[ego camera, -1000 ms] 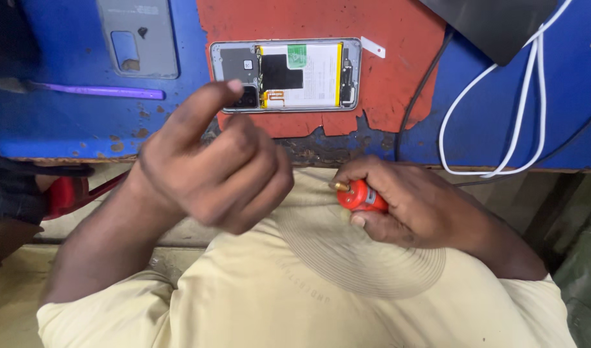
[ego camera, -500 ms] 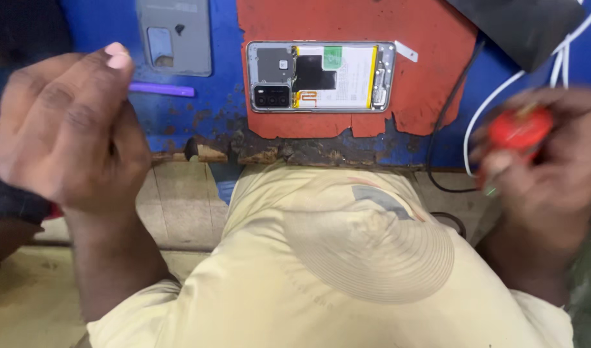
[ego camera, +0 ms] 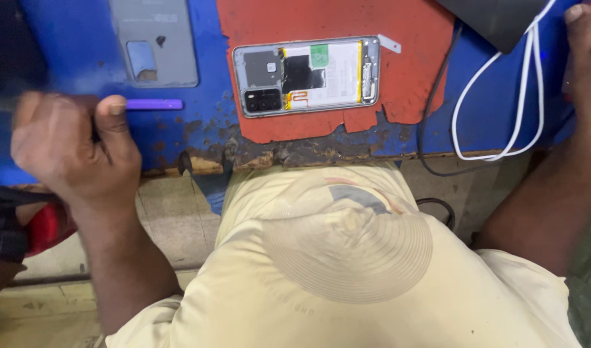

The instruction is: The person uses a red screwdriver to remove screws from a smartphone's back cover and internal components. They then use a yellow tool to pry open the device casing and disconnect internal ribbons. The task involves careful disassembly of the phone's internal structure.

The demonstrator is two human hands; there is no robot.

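Observation:
My left hand [ego camera: 73, 145] is at the left of the blue worktop [ego camera: 199, 116], fingers curled and the thumb pressed on the left end of a thin purple pry tool [ego camera: 154, 104]. An opened phone [ego camera: 305, 74] with its back off lies on a red mat [ego camera: 337, 22], showing the battery and boards. Its grey back cover [ego camera: 155, 42] lies to the left, above the purple tool. My right hand [ego camera: 585, 58] is at the far right edge, mostly cut off, with a sliver of red beside its fingertip. What it holds is hidden.
A white cable [ego camera: 502, 96] and a black cable [ego camera: 427, 132] loop over the right of the worktop below a dark flat object [ego camera: 495, 19]. The worktop's front edge [ego camera: 295, 154] is chipped. A red object [ego camera: 47, 225] and dark cloth sit below at the left.
My left hand dropped from mid-air onto the end of the purple tool. My right hand with the red object swung out to the far right edge of view.

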